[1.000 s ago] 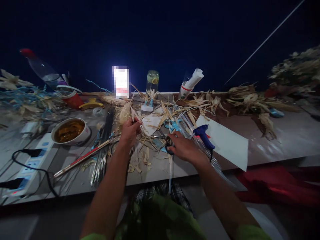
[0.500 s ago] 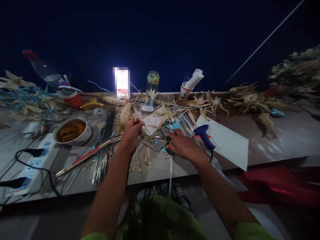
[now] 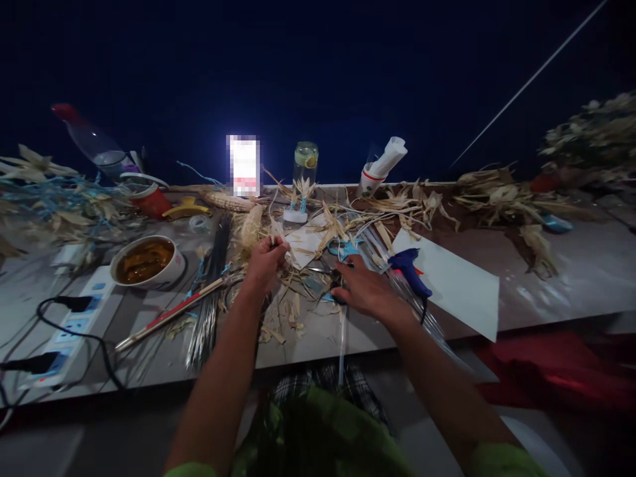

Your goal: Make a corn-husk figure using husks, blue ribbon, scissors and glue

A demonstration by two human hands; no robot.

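Observation:
My left hand point(image 3: 265, 262) is closed in a pinch around a strip of dry corn husk point(image 3: 275, 233) that sticks up above its fingers. My right hand point(image 3: 364, 289) lies over the black handles of a pair of scissors point(image 3: 325, 273) on the table, with its fingers curled down onto them. Loose husk scraps point(image 3: 291, 311) lie between and below both hands. A blue glue gun point(image 3: 408, 270) lies just right of my right hand, on a white sheet of paper point(image 3: 454, 281).
A bowl of brown liquid point(image 3: 146, 262) stands at the left, near a power strip point(image 3: 67, 324) with black cables. A bundle of thin rods point(image 3: 209, 291), a lit phone point(image 3: 243, 165), a glass jar point(image 3: 305, 161) and heaps of husk point(image 3: 501, 199) crowd the grey table point(image 3: 571, 271).
My right hand has slid slightly up and right over the scissors. The left hand keeps its pinch on the husk strip. The view has shifted a little.

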